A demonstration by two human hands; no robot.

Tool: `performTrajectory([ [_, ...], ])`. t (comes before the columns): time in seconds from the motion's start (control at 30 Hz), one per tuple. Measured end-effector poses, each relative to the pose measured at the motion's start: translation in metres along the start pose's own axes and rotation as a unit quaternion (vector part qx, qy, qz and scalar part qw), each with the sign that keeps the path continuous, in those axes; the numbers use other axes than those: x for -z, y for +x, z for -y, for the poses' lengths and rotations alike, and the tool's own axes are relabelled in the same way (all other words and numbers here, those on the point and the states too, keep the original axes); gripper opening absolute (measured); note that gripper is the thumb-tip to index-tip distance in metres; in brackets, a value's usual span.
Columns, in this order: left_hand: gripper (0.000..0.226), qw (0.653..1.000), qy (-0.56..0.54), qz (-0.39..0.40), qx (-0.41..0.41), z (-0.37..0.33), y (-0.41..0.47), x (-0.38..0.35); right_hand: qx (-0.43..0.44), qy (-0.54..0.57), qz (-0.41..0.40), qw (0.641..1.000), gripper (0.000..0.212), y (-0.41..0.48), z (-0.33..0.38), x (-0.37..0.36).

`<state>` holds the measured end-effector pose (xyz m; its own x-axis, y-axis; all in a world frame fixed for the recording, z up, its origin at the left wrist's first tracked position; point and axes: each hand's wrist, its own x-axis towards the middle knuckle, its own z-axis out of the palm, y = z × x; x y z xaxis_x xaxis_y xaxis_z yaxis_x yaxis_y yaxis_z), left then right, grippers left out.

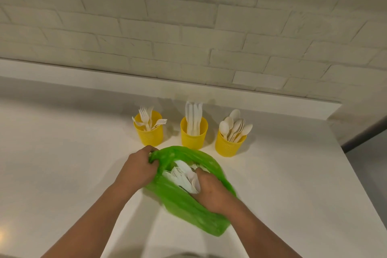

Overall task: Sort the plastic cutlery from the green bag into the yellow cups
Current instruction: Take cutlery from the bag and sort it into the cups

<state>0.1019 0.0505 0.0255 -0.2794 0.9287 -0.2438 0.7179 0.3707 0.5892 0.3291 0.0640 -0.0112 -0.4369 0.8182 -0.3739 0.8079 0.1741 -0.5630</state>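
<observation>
Filling the top of the view, a white brick wall (pixel 188 16) meets a raised ledge at the back of a white counter (pixel 62 163). The counter's right edge runs diagonally toward the near right, well apart from the cups. The broadest stretch of counter lies left of the hands.

A green bag (pixel 184 205) lies on the counter in front of the person. Its long axis slants from far left to near right, with the open mouth at the far-left end and the closed end at the near right. The left hand (pixel 138 165) grips the mouth's rim, fingers curled round the bunched plastic. The right hand (pixel 211 190) is inside the mouth, fingers curled on the loose cutlery (pixel 184 174), which lies roughly along the bag's slant (fork tines toward the far left).

Just beyond the bag three yellow cups stand upright in a row, with gaps between them. The left cup (pixel 149 135) holds forks (pixel 146 118), tines up and fanning outward. The middle cup (pixel 194 138), nearest the bag's rim, holds knives (pixel 193 117) standing nearly straight. The right cup (pixel 229 145) holds spoons (pixel 234 125), bowls up and leaning right.
</observation>
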Motion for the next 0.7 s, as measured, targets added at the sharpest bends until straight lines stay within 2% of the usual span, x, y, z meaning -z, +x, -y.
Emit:
performTrajectory([
  [0.27, 0.031, 0.997, 0.078, -0.011, -0.010, -0.002, 0.008, 0.006, 0.029, 0.067, -0.011, 0.997, 0.046, -0.013, -0.001, 0.026],
  [0.37, 0.030, 0.996, 0.086, -0.006, -0.013, -0.002, 0.009, 0.006, 0.019, 0.149, -0.050, 0.987, 0.043, -0.015, -0.004, 0.030],
  [0.53, 0.041, 0.994, 0.106, 0.022, -0.025, -0.012, 0.004, 0.010, 0.010, 0.320, -0.110, 0.941, 0.038, -0.014, -0.002, 0.045],
  [0.63, 0.063, 0.993, 0.065, -0.045, -0.093, -0.032, -0.009, 0.010, 0.024, 0.362, -0.118, 0.924, 0.034, -0.013, 0.004, 0.058],
  [0.7, 0.059, 0.979, -0.059, -0.106, -0.162, -0.054, -0.022, 0.010, 0.040, 0.380, -0.128, 0.915, 0.030, -0.010, 0.007, 0.065],
])
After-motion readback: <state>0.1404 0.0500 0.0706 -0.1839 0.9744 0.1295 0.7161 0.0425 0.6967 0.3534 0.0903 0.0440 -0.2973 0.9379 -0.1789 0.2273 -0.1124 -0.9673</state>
